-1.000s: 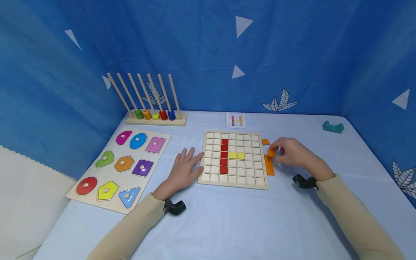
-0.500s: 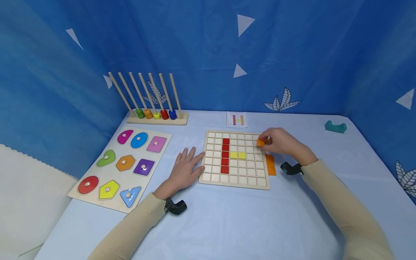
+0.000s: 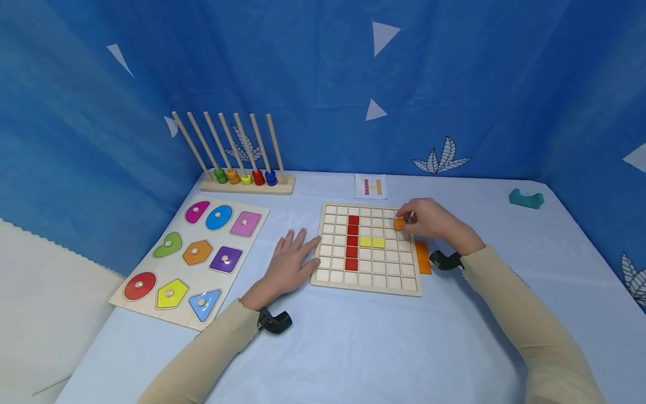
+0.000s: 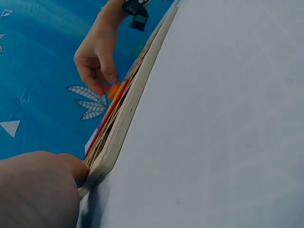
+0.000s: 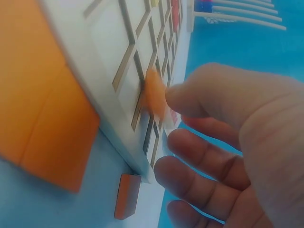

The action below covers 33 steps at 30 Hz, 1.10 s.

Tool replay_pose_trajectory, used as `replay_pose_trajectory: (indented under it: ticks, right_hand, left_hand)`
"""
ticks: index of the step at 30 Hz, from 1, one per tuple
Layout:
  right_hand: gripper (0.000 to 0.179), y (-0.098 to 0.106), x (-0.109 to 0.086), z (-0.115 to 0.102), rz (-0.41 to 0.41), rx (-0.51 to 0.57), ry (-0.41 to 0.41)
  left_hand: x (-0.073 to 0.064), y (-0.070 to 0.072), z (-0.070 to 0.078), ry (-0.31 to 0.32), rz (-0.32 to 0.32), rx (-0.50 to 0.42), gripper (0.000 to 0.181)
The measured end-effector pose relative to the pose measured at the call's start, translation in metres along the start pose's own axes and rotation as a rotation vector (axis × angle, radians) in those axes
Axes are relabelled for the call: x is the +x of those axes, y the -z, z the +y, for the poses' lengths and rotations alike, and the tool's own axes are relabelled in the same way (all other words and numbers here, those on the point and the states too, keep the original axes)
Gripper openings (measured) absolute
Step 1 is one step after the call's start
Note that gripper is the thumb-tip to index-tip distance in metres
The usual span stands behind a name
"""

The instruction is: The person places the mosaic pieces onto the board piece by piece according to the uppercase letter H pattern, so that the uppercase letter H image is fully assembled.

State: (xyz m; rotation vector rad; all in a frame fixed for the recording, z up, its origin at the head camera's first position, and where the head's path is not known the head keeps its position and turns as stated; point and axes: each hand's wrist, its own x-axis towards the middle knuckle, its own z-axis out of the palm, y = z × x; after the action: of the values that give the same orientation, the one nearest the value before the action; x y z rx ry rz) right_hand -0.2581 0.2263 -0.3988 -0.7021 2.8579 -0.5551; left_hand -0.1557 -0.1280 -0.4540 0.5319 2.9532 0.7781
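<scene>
A square wooden grid board lies in the middle of the table, with a column of red tiles and two yellow tiles set in its cells. My right hand pinches an orange tile over the board's upper right cells; in the right wrist view the tile tilts on edge at the grid, below the thumb. With fingers spread, my left hand lies flat beside the board, thumb and fingertip at its left edge.
More orange tiles lie along the board's right edge, and a single orange tile sits near its corner. A pattern card is behind the board. Left are a shape puzzle and a peg stand; a teal block is far right.
The right hand has carried an orange tile from beside the board, up and left, to over its upper right cells. The left hand stays at the board's left edge.
</scene>
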Motion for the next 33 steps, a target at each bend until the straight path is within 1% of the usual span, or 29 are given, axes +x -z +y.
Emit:
replay_pose_trajectory:
  ticks: [5, 8, 12, 14, 17, 29, 33]
  right_hand:
    - [0.032, 0.0, 0.001, -0.003, -0.003, 0.0, -0.009]
    - [0.033, -0.003, 0.002, -0.003, -0.018, 0.008, -0.016]
    - [0.034, -0.008, 0.004, -0.002, -0.036, -0.016, -0.007]
    - [0.034, -0.01, 0.004, -0.001, -0.034, -0.038, 0.004]
    - [0.033, -0.01, 0.004, -0.001, -0.031, -0.041, 0.004]
    - [0.037, -0.004, 0.002, -0.003, -0.036, 0.018, -0.051]
    - [0.038, -0.002, 0.005, -0.002, -0.031, 0.022, -0.047]
  left_hand:
    - [0.0, 0.0, 0.0, 0.001, 0.0, -0.001, 0.057]
    - [0.0, 0.0, 0.0, 0.001, 0.0, 0.002, 0.057]
    - [0.001, 0.001, 0.0, -0.001, -0.004, 0.003, 0.057]
    - [0.001, 0.001, 0.0, -0.002, -0.005, 0.0, 0.057]
    - [0.001, 0.0, 0.0, -0.002, -0.005, 0.002, 0.057]
    - [0.0, 0.0, 0.0, 0.003, -0.009, 0.007, 0.057]
    - [0.0, 0.0, 0.0, 0.001, -0.011, 0.003, 0.057]
